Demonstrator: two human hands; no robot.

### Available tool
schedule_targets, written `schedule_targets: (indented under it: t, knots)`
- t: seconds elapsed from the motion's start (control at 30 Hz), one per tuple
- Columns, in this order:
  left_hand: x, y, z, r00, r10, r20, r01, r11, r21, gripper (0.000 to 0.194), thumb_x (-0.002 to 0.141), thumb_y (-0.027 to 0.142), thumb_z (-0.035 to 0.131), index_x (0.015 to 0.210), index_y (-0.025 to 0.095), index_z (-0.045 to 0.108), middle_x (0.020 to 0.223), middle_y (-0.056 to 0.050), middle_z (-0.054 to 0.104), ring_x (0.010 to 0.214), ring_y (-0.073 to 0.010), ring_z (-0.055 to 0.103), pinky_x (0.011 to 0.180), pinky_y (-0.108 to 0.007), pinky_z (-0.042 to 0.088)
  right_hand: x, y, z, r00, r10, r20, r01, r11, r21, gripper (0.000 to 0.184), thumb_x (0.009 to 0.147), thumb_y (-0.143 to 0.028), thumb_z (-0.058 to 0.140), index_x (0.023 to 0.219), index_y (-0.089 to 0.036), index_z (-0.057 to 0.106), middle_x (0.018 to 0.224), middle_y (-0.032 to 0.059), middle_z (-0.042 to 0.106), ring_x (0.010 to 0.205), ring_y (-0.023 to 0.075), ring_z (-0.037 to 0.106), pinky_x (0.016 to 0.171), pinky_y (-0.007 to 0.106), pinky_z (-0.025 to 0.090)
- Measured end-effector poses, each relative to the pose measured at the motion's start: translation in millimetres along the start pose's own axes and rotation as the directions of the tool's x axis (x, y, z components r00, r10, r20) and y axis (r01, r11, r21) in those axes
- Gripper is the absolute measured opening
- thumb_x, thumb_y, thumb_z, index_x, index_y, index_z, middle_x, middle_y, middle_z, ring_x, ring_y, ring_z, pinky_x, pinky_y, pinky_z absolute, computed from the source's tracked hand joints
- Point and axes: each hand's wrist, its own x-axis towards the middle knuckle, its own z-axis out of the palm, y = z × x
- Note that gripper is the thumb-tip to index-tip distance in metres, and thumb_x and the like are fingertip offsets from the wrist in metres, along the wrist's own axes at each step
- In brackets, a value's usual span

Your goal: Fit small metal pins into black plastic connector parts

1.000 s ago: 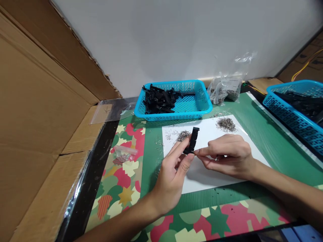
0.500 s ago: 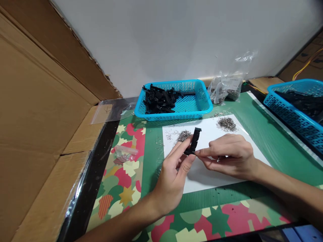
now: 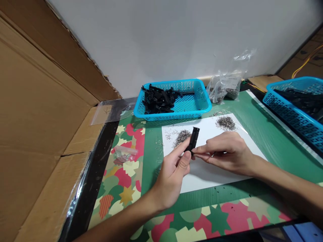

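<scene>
A slim black plastic part (image 3: 194,138) is held upright and slightly tilted above the white sheet (image 3: 196,181). My left hand (image 3: 174,171) grips its lower end between thumb and fingers. The fingertips of my right hand (image 3: 224,151) are pinched together against the part's lower right side; a small shiny metal bit shows between its fingers, too small to name. Behind my left hand lies a heap of small metal pieces (image 3: 182,137). A second heap of small metal pieces (image 3: 225,123) sits farther back, beyond my right hand.
A blue basket (image 3: 174,116) with black parts stands at the back; another blue basket (image 3: 294,106) is at the right. Clear plastic bags (image 3: 224,89) lean on the wall. Cardboard (image 3: 37,101) rises on the left. A small plastic bag (image 3: 125,154) lies on the patterned paper.
The black part has turned slightly in my left hand, showing more of its face. Both hands have shifted a little to the left.
</scene>
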Motion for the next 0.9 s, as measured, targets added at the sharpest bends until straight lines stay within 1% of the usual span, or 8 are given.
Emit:
schedule_targets:
  t: [0.13, 0.3, 0.4, 0.5, 0.6, 0.7, 0.77, 0.9]
  knots:
    - [1.2, -0.1, -0.7, 0.999, -0.036, 0.012, 0.037, 0.997, -0.073, 0.057, 0.109, 0.054, 0.057, 0.155, 0.02, 0.06, 0.081, 0.001, 0.044, 0.06, -0.0092, 0.026, 0.051, -0.024, 0.022, 1.5, 2.8, -6.5, 1.0, 0.028, 0.008, -0.027, 0.995, -0.092, 0.015, 0.096, -0.011, 0.073, 0.108, -0.016, 0.081, 0.066, -0.0013, 0.076, 0.046, 0.0073, 0.06, 0.046, 0.019, 0.043]
    - [-0.5, 1.4, -1.5, 0.996, -0.072, 0.06, 0.073, 0.997, -0.003, 0.059, 0.112, 0.058, 0.047, 0.149, 0.016, 0.065, 0.078, 0.001, 0.044, 0.059, -0.0097, 0.026, 0.051, -0.025, 0.023, 2.2, 4.0, -9.2, 0.999, -0.033, 0.006, 0.033, 0.992, -0.125, 0.015, 0.1, -0.009, 0.069, 0.106, -0.018, 0.079, 0.071, 0.0005, 0.078, 0.053, 0.0087, 0.065, 0.051, 0.02, 0.046]
    - [0.2, 4.6, -1.0, 0.999, -0.038, 0.017, 0.037, 0.998, 0.058, 0.056, 0.113, 0.057, 0.045, 0.146, 0.018, 0.067, 0.088, -0.003, 0.053, 0.058, -0.0087, 0.033, 0.049, -0.025, 0.024, 2.7, 4.0, -12.4, 0.998, -0.062, 0.031, 0.065, 0.992, -0.104, 0.015, 0.103, -0.01, 0.067, 0.105, -0.018, 0.08, 0.069, 0.0006, 0.077, 0.055, 0.0097, 0.067, 0.053, 0.021, 0.047]
    - [1.2, 6.1, 0.4, 0.997, 0.027, -0.074, -0.018, 0.992, 0.125, 0.05, 0.109, 0.055, 0.054, 0.149, 0.024, 0.062, 0.11, -0.007, 0.059, 0.061, -0.0074, 0.045, 0.047, -0.023, 0.029, 2.8, 5.6, -16.5, 0.998, -0.047, 0.048, 0.052, 0.992, -0.114, 0.017, 0.104, -0.012, 0.066, 0.106, -0.021, 0.081, 0.069, 0.0005, 0.076, 0.054, 0.0104, 0.067, 0.052, 0.022, 0.047]
    - [0.8, 5.3, 1.8, 0.983, 0.093, -0.157, -0.055, 0.972, 0.23, 0.054, 0.096, 0.048, 0.077, 0.141, 0.025, 0.06, 0.118, -0.006, 0.063, 0.06, -0.0064, 0.053, 0.049, -0.021, 0.039, 2.1, 8.5, -19.0, 0.998, -0.011, 0.059, 0.018, 0.993, -0.119, 0.018, 0.104, -0.014, 0.066, 0.104, -0.021, 0.082, 0.068, 0.0006, 0.076, 0.053, 0.0107, 0.065, 0.051, 0.024, 0.045]
    - [0.0, 4.0, 2.6, 0.959, 0.145, -0.245, -0.046, 0.929, 0.368, 0.041, 0.091, 0.043, 0.084, 0.119, 0.019, 0.066, 0.088, 0.0, 0.067, 0.055, -0.0082, 0.054, 0.051, -0.022, 0.041, 1.5, 9.4, -20.3, 0.996, 0.04, 0.08, -0.033, 0.995, -0.09, 0.015, 0.102, -0.014, 0.069, 0.101, -0.021, 0.082, 0.074, 0.0007, 0.079, 0.053, 0.0095, 0.064, 0.051, 0.023, 0.044]
    - [0.1, 3.9, 2.7, 0.954, 0.146, -0.263, -0.024, 0.908, 0.418, 0.03, 0.094, 0.042, 0.08, 0.109, 0.018, 0.068, 0.063, 0.006, 0.057, 0.051, -0.0099, 0.051, 0.05, -0.023, 0.037, 1.7, 8.2, -21.6, 0.987, 0.111, 0.117, -0.104, 0.992, -0.066, 0.014, 0.099, -0.016, 0.072, 0.107, -0.021, 0.083, 0.072, -0.0014, 0.077, 0.049, 0.0078, 0.056, 0.049, 0.023, 0.04]
    - [1.4, 4.9, 2.8, 0.951, 0.157, -0.266, -0.011, 0.878, 0.479, 0.023, 0.095, 0.039, 0.078, 0.104, 0.018, 0.072, 0.054, 0.008, 0.05, 0.048, -0.0091, 0.044, 0.049, -0.023, 0.032, 4.3, 7.9, -24.4, 0.933, 0.355, 0.06, -0.357, 0.934, 0.031, 0.029, 0.101, -0.029, 0.071, 0.126, -0.018, 0.08, 0.055, -0.0068, 0.055, 0.046, 0.0086, 0.04, 0.045, 0.025, 0.029]
